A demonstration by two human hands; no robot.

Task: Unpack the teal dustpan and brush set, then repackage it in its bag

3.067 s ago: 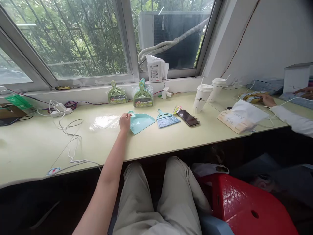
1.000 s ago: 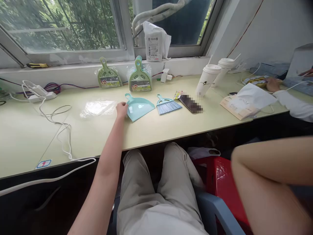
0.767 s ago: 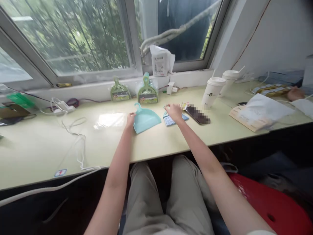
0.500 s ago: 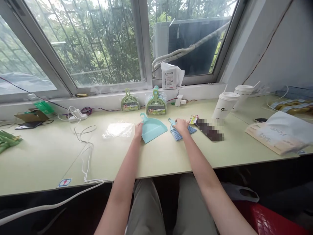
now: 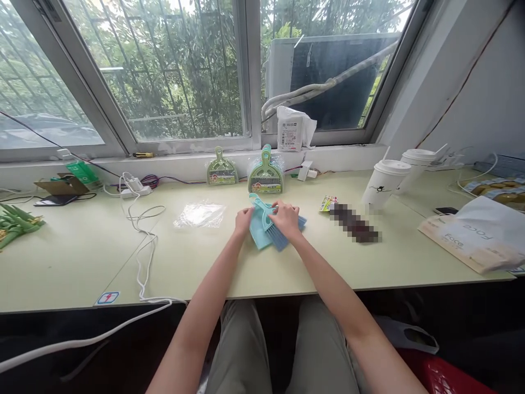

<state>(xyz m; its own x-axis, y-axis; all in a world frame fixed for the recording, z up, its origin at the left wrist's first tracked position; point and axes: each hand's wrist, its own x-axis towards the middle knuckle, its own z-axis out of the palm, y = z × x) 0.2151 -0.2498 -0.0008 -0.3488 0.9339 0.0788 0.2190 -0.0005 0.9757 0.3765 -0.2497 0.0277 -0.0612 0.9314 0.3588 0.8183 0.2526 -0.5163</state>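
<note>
On the desk, the left hand pinches the dustpan by its left edge while the right hand grasps the brush, which overlaps the pan slantwise, seemingly not yet aligned, with the plastic lying apart.

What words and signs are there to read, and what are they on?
"Face": on the soft pack at the right.
No words, just a red mark in a blue frame: on the table-edge sticker.
Too small or blurred to read: the white package, green dustpan packs, yellow-green tag, bottle.
</note>
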